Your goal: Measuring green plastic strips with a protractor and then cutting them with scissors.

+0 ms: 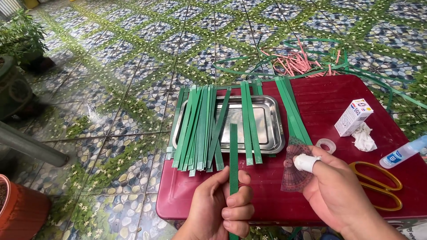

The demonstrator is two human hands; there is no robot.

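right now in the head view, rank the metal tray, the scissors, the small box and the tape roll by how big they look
1. metal tray
2. scissors, nearer the camera, yet clearly smaller than the tray
3. small box
4. tape roll

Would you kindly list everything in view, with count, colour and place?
table: one, dark red, centre
tray: one, silver, on table
strips: many, green, across tray
held strip: one, green, upright in left hand
protractor: one, clear pink, right of tray
tape roll: one, clear
box: one, white
tissue: one, white
bottle: one, clear
scissors: one, yellow handles
loose strips: green and pink, floor behind
pots: left edge
left hand: gripping held strip
right hand: bandaged finger on protractor
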